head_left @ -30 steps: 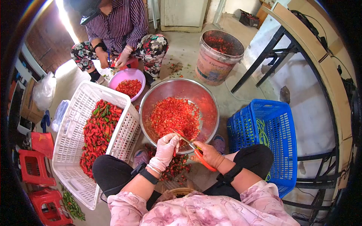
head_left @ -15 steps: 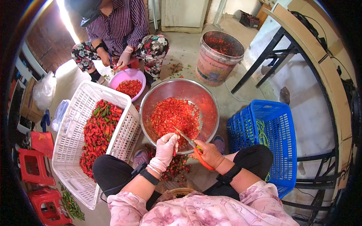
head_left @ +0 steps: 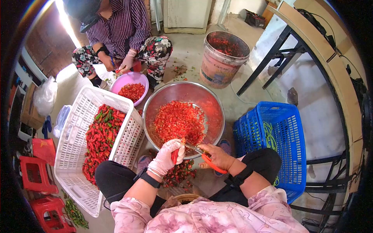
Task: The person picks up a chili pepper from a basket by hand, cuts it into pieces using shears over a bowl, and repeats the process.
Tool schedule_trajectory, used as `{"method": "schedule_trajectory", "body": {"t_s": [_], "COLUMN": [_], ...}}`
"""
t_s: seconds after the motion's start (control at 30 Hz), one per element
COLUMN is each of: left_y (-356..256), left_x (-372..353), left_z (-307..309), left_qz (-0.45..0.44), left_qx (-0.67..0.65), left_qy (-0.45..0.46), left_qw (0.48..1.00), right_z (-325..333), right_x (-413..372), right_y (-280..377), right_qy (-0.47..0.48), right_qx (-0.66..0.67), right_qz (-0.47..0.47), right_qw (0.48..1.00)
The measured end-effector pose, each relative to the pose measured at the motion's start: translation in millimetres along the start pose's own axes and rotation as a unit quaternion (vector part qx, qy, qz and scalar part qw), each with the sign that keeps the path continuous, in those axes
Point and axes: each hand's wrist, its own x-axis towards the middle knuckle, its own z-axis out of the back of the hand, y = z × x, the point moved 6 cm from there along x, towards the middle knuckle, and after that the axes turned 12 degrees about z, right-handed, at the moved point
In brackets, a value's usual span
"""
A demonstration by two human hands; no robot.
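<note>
My gloved left hand (head_left: 168, 157) is closed around a red pepper (head_left: 175, 156) at the near rim of a steel bowl (head_left: 213, 101). Chopped red pepper (head_left: 176, 121) covers much of the bowl's bottom. In my bare right hand (head_left: 218, 157) are orange-handled scissors (head_left: 213, 166), their blades pointing left to the fingers of my left hand, by the pepper. A white crate (head_left: 74, 194) holding whole red and some green peppers (head_left: 101, 141) stands to the left. More peppers (head_left: 180, 174) lie on the floor below my hands.
Across from me a person (head_left: 120, 31) works over a pink bowl (head_left: 143, 79) of cut peppers. A stained bucket (head_left: 223, 64) stands beyond the steel bowl. The blue crate (head_left: 289, 155) is at right, beside a table frame (head_left: 278, 58). Red stools (head_left: 37, 174) stand far left.
The scissors' blades have come down and left to my left hand, which now shows a red pepper along its fingers. The other person's head has lowered slightly.
</note>
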Motion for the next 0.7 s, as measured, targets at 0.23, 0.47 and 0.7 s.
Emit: {"method": "schedule_trajectory", "body": {"t_s": [0.23,0.47,0.7], "left_y": [0,0,6], "left_x": [-4,-6,-8], "left_z": [-8,-11,12], "left_qz": [0.058,0.076,0.100], "left_qx": [-0.055,-0.076,-0.006], "left_qy": [0.074,0.057,-0.069], "left_qw": [0.994,0.993,0.993], "right_z": [-2,2,-1], "right_x": [-1,0,-4], "right_y": [-5,1,-35], "right_qy": [-0.047,-0.082,-0.146], "right_qx": [0.025,0.035,0.043], "right_qz": [0.057,0.064,-0.129], "right_qw": [0.997,0.994,0.980]}}
